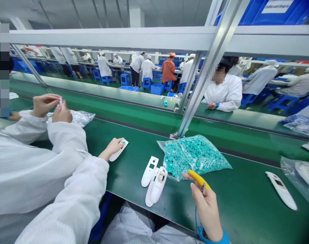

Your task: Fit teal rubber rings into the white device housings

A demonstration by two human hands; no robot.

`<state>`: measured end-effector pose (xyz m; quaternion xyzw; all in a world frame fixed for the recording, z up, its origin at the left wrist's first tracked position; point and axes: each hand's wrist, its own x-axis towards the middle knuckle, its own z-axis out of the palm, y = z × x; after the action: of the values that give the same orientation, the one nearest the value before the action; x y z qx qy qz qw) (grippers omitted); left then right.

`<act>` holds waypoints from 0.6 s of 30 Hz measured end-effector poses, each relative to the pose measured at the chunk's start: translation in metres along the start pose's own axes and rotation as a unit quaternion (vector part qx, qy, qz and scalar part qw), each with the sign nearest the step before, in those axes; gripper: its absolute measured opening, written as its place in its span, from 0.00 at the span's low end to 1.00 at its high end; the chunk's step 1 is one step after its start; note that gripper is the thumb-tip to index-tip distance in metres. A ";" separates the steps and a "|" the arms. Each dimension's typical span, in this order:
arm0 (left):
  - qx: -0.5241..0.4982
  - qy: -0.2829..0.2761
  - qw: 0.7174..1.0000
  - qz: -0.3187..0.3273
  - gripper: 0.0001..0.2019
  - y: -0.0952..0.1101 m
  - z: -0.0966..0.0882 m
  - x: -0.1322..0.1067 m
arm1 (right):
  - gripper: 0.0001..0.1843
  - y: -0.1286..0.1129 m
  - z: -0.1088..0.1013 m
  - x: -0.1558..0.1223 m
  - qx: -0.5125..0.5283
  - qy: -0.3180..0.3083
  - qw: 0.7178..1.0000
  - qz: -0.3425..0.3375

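My left hand (pixel 113 147) reaches out over the green belt (pixel 134 142) and grips one end of a white plastic casing (pixel 120 149) that lies flat on it. My right hand (pixel 207 207) is raised near the belt's front edge and holds a yellow-handled tool (pixel 198 178), tip pointing up and left. A blue strap circles that wrist. Between the hands lie two more white casings (pixel 149 166) (pixel 157 185) with small windows, side by side. Just behind the tool sits a clear bag of small teal rings (pixel 195 156).
A co-worker in a white coat sits close on my left, hands (pixel 50 105) raised over a plastic bag (pixel 80 117). A slanted metal post (pixel 195 98) stands behind the ring bag. Another white casing (pixel 281 190) and a plastic bag (pixel 303 178) lie right. More workers sit beyond.
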<state>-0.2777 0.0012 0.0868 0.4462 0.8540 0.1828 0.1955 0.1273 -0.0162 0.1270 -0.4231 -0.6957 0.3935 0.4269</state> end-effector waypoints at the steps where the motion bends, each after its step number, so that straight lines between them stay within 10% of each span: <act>1: 0.014 -0.006 1.000 -0.006 0.19 -0.004 -0.001 0.003 | 0.17 0.000 0.001 0.005 -0.029 -0.012 0.999 -0.011; 10: 0.083 0.078 0.993 0.027 0.28 0.015 -0.001 -0.022 | 0.13 0.007 0.039 0.081 -0.452 -0.215 0.864 -0.057; 18: 0.001 -0.008 0.988 0.155 0.28 0.101 0.090 -0.089 | 0.08 0.036 0.072 0.104 -0.491 -0.229 0.840 -0.035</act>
<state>-0.1166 -0.0068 0.0743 0.5744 0.7732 0.2067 0.1716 0.0408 0.0788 0.0980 -0.4502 -0.8901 0.0708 0.0060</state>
